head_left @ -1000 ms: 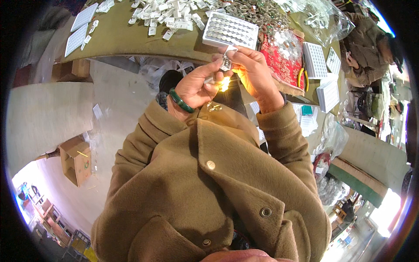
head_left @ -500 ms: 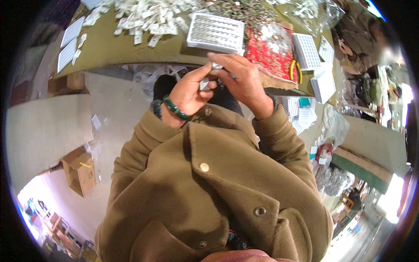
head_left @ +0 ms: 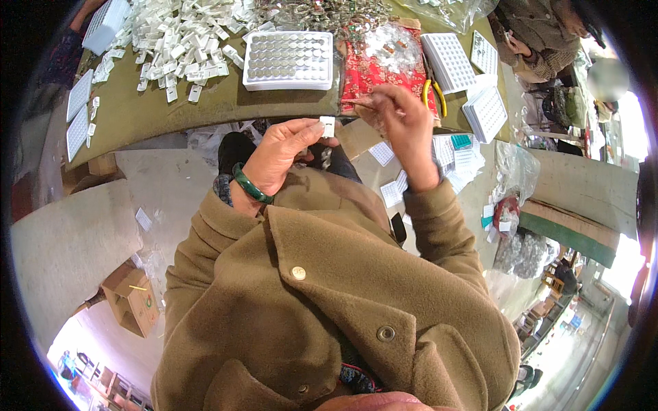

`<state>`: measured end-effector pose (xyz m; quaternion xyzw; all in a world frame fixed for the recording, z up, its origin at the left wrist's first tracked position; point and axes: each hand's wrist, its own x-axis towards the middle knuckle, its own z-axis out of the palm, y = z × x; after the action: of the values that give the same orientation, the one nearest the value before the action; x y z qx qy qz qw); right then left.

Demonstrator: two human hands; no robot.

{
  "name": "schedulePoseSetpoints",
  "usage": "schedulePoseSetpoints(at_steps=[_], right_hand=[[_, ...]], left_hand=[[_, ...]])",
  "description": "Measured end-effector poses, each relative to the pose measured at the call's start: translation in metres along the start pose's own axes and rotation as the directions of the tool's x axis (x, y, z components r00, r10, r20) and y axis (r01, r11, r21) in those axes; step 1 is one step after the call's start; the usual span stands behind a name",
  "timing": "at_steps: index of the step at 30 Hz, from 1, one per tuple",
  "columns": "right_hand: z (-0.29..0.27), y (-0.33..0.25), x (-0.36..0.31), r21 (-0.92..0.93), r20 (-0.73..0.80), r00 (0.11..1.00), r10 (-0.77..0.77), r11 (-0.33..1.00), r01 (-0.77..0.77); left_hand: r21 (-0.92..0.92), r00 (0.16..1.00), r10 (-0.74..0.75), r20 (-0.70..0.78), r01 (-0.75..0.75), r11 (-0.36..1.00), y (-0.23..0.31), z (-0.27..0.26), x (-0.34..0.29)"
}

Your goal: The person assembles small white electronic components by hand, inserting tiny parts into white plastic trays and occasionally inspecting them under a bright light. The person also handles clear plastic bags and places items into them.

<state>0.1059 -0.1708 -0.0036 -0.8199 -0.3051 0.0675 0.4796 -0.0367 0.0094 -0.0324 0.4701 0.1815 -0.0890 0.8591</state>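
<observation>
My left hand [head_left: 269, 156], a green bangle on its wrist, is closed on a small white plastic piece [head_left: 327, 127], pinched between thumb and fingers at the table's near edge. To its right, my right hand [head_left: 409, 130] is raised over the front edge of a red patterned cloth [head_left: 354, 79]. Its fingers are bent together at the tips; what they hold, if anything, is too blurred to name. Just beyond my left hand stands a white tray [head_left: 288, 85] filled with rows of round silver discs.
A heap of white plastic pieces [head_left: 181, 44] covers the table's far left. Small metal parts [head_left: 322, 17] lie behind the tray. Yellow-handled pliers [head_left: 441, 98] rest beside stacked white trays [head_left: 449, 65] at right. Another person [head_left: 541, 41] sits at the far right.
My hands, close together before, are now apart. The right has moved right toward the red cloth's edge; the left keeps hold of a white piece, now turned into plain view. The whole view has shifted.
</observation>
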Motion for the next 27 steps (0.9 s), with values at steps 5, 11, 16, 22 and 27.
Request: schedulePoseSetpoints(at_steps=[5, 11, 16, 22, 27], right_hand=[[-0.005, 0.019, 0.036, -0.452, -0.035, 0.981, -0.19, 0.879, 0.154], [0.0, 0.028, 0.044, -0.47, 0.0, 0.972, -0.236, 0.858, 0.208], [-0.006, 0.022, 0.042, -0.042, -0.11, 0.993, 0.05, 0.998, -0.055], [-0.003, -0.002, 0.031, 0.671, 0.102, 0.928, 0.358, 0.664, -0.33], [0.016, -0.019, 0.016, 0.754, 0.171, 0.921, 0.35, 0.555, -0.351]], left_hand=[[-0.049, 0.997, 0.018, 0.073, -0.014, 0.999, 0.006, 0.002, 0.016], [-0.081, 0.995, -0.102, 0.001, 0.101, 0.992, 0.008, 0.004, 0.02], [-0.174, 0.991, -0.129, 0.047, 0.135, 0.975, 0.016, 0.007, 0.026], [-0.353, 0.989, -0.082, 0.123, 0.121, 0.928, 0.022, 0.015, 0.035], [-0.449, 0.995, 0.031, 0.1, 0.017, 0.894, 0.023, 0.016, 0.033]])
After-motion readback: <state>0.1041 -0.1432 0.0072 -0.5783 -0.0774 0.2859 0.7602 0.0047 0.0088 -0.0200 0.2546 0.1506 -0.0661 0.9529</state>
